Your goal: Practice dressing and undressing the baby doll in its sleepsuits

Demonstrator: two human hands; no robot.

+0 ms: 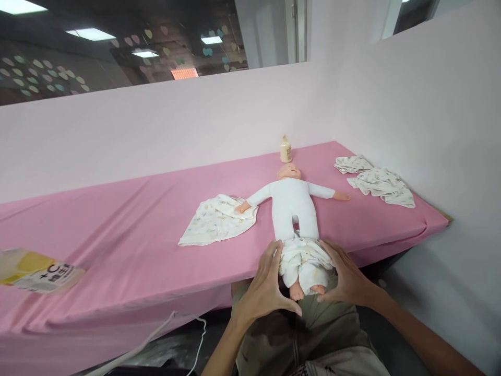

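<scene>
We see the doll (294, 201) face up on the pink table (156, 224), right of centre in the frame, feet past the near edge. Patterned pants (303, 256) are bunched around its legs, both feet showing at the bottoms. So we judge threading the legs done, pulling up to the waist not done. Our left hand (264, 287) and right hand (346, 274) flank the pants, lower centre; grip is apart on both, thumbs spread well away from fingers. Patterned cloth (215, 224) at centre lies unworn, partly under the doll's hand; more crumpled cloths (383, 187), upper right, also unworn.
</scene>
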